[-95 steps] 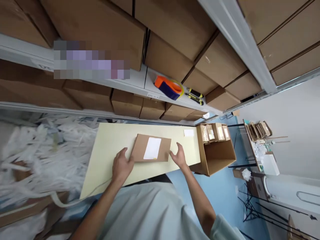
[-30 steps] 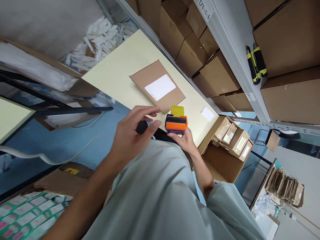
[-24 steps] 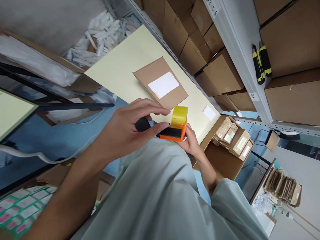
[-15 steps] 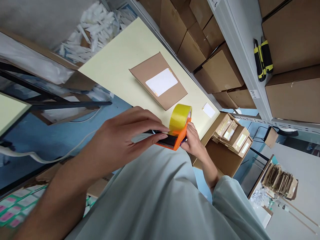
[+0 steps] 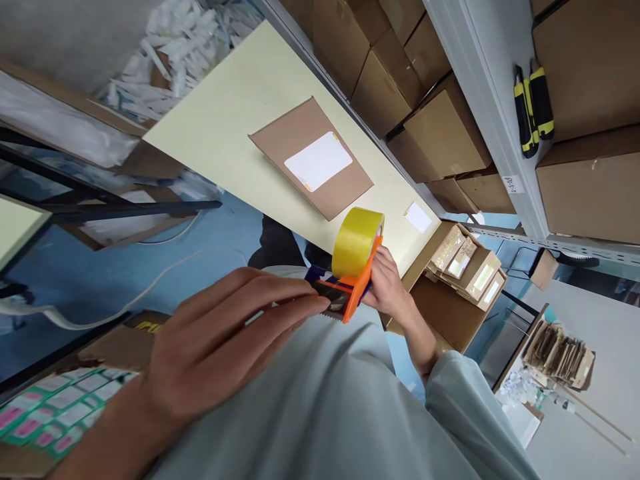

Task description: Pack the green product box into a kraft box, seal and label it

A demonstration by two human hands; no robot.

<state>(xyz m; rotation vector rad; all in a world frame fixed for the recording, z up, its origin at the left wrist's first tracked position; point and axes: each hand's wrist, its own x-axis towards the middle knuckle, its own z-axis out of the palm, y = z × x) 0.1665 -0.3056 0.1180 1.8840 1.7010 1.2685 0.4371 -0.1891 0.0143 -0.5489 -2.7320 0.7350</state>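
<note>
My right hand [image 5: 388, 285] is closed around the handle of an orange and dark blue tape dispenser [image 5: 361, 283], held above my lap. A wide yellow roll of packing tape [image 5: 356, 243] sits on it. My left hand [image 5: 235, 327] reaches in from the left, fingers long and pressed together. Its fingertips touch the front of the dispenser, close by the toothed cutting edge; whatever they pinch there is hidden. Beyond the dispenser, a flat brown cardboard mailer [image 5: 307, 133] bearing a white label [image 5: 319, 162] lies on the pale yellow table [image 5: 215, 133].
A small white label [image 5: 418, 217] lies toward the table's right end. Beside it stands an open carton [image 5: 440, 313] containing packed boxes [image 5: 467, 263]. Shelves of cardboard boxes [image 5: 447, 137] run along the back, with yellow-black utility knives [image 5: 533, 110] on the ledge. Green-and-white packs [image 5: 65, 407] fill the lower left.
My left hand has drawn back and down, its fingertips moving from the tape roll's underside to the dispenser's front edge. The dispenser has tilted slightly in my right hand, and the view has shifted a little.
</note>
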